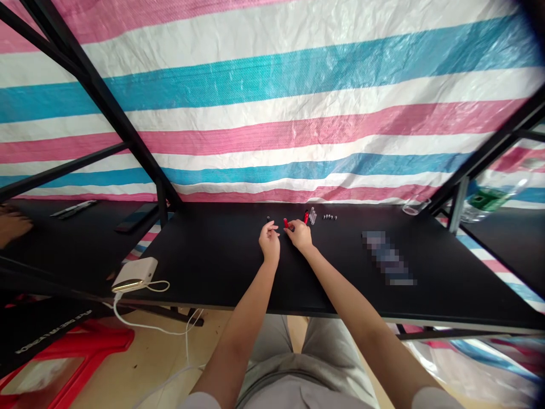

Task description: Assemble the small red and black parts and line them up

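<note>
Both hands over the black table (213, 255), close together, right a little farther out to its side. Right hand (300, 234): thumb and fingertips pinched on a small red piece (285, 223), which pokes out toward the left hand. Its lower end is covered by the fingers; full shape cannot be made out.

Left hand (269, 243): fingers loosely bent, palm side turned toward the right hand. Whether anything sits in them, I cannot tell. Just beyond its fingertips, a tiny dark piece (268, 218), too small to identify; contact with the fingers unclear.

Just beyond the right hand, a second red piece (306, 216) with a dark top, lower part cut off from sight by the knuckles. Beside it, to the right, a cluster of clear pieces (313, 216); edges merge, no sure count. Farther right, a short row of small shiny dark pieces (330, 217), detail lost.

Well right of the right hand and nearer the body, a long item (387, 258) masked by pixel blocks, contents unreadable. Beyond that, a clear cup (416, 204), outline faint.

Well left of the left hand, a white block (135, 271) with a cable. Farther left, another person's hand (15, 224), blurred, cut by the frame edge.
</note>
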`<state>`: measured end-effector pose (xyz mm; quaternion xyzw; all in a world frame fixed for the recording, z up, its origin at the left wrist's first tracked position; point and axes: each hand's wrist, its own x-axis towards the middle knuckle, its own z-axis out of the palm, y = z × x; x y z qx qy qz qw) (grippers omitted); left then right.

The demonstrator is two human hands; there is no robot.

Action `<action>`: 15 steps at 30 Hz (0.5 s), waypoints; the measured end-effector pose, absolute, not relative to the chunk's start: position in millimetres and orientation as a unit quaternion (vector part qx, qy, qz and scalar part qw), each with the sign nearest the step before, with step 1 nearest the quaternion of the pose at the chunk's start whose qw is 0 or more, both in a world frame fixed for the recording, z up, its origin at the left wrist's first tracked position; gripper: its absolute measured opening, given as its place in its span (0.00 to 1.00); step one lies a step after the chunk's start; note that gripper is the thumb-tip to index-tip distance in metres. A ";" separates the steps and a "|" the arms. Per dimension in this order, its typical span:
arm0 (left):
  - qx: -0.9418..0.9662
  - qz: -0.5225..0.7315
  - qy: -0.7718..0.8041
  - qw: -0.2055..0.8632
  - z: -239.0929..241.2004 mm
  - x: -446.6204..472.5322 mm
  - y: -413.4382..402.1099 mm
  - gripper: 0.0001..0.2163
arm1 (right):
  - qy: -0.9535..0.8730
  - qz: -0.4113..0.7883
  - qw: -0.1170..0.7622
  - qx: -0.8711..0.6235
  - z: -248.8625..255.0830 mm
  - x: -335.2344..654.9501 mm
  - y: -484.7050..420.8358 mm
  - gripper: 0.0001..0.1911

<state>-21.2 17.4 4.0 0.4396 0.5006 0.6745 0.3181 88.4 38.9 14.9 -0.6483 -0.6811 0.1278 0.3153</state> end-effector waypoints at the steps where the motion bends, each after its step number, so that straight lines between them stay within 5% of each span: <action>1: 0.395 0.692 0.510 0.324 4.3 -23.6 19.5 0.13 | -0.677 0.139 0.312 -0.652 15.1 85.1 42.7 0.05; 15: 0.241 0.739 0.512 0.366 5.7 -36.6 31.0 0.10 | -0.662 0.193 0.274 -0.671 12.4 45.1 69.7 0.04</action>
